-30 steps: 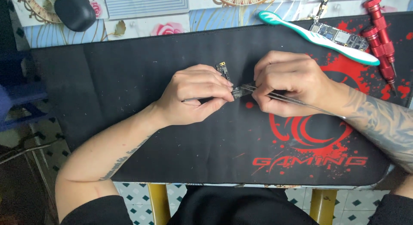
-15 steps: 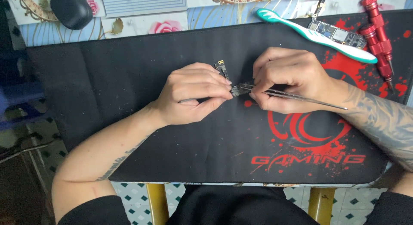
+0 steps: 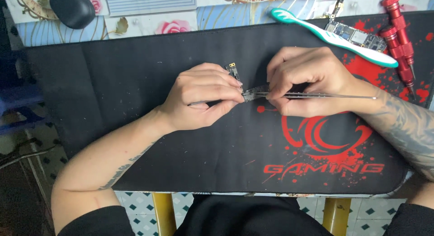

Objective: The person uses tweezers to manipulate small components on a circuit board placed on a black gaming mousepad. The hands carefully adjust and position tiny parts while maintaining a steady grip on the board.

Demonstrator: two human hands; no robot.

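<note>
Since a second ago, little has changed: both hands sit as before at mid-mat. Left hand (image 3: 203, 98) has its fingers closed on a small board (image 3: 235, 73) and a thin tool. Right hand (image 3: 307, 80) pinches tweezers (image 3: 316, 96), tips meeting the board's near end. Work is steady and fine. Toothbrush (image 3: 334, 37), a second board (image 3: 357, 37) and red drivers (image 3: 400, 32) lie far right on the mat (image 3: 135, 82).

Single head cam, looking almost straight down from above the person's chest, close range. Frame is filled by the black mat (image 3: 135, 82) on the counter (image 3: 149, 10), forearms entering from the bottom corners, far counter edge at top. No second view, so no overlap.
</note>
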